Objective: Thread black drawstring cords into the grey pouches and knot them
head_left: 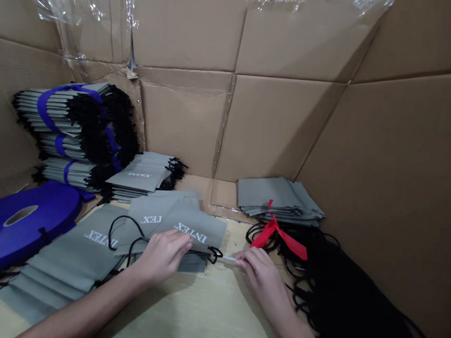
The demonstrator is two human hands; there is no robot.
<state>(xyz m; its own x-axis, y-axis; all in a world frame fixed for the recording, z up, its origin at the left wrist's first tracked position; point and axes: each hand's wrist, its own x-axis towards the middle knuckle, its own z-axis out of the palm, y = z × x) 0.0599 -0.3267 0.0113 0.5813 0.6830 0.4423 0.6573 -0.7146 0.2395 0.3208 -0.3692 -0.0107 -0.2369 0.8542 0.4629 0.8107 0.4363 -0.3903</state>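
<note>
My left hand (167,254) is closed on the near edge of a grey drawstring bag (206,231) printed INTEX, thumb and fingers pinched together. Out of the bag's right end comes a looped black cord (215,253). A thin, light-coloured rod (229,258) reaches from that loop to my right hand (258,270), which pinches its other end. The rod's tip at the loop is too small to make out. More grey bags (101,236) lie overlapped under and left of my left hand, some with black cords sticking out.
Tall cardboard walls (182,120) surround the table (201,307). At left are strapped bag bundles (64,113), a purple strap roll (53,209) and a bag stack (139,173). Flat grey pieces (275,193) and black cords (357,298) with a red tie (271,231) lie right.
</note>
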